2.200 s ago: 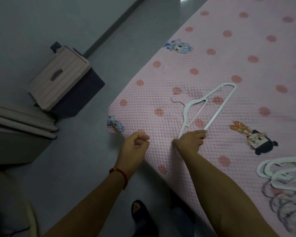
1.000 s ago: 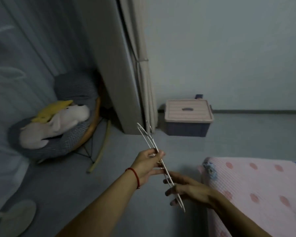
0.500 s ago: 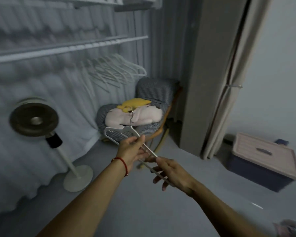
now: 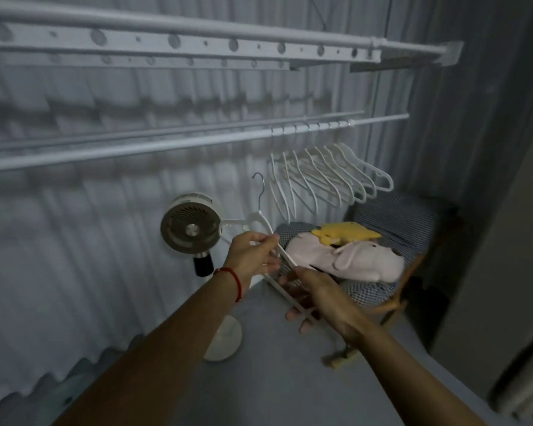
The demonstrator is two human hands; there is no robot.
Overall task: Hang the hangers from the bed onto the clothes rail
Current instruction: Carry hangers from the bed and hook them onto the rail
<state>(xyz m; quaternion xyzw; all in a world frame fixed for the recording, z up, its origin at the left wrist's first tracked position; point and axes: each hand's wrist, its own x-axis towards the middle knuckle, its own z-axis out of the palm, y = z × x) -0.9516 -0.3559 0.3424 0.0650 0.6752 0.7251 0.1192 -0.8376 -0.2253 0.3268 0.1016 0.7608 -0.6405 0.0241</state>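
While both hands carry one white hanger (image 4: pixel 260 224) toward the clothes rail (image 4: pixel 154 146), the metal hook points up, below the rail and just at 9 o'clock of the hangers already hung (image 4: pixel 330 173). Left hand (image 4: pixel 253 256) is closed around the hanger near its shoulder; right hand (image 4: pixel 316 295) holds the lower arm loosely, fingers partly spread. The rail runs from 9 o'clock toward 2 o'clock across the view — bare along most of its length.

To do this step well, I judge: lift with the left hand, keep the hook upright and turned square to the rail, and drop it over the bare stretch beside the hung row. Release the right hand early so the frame swings free — avoid tangling with neighbours.
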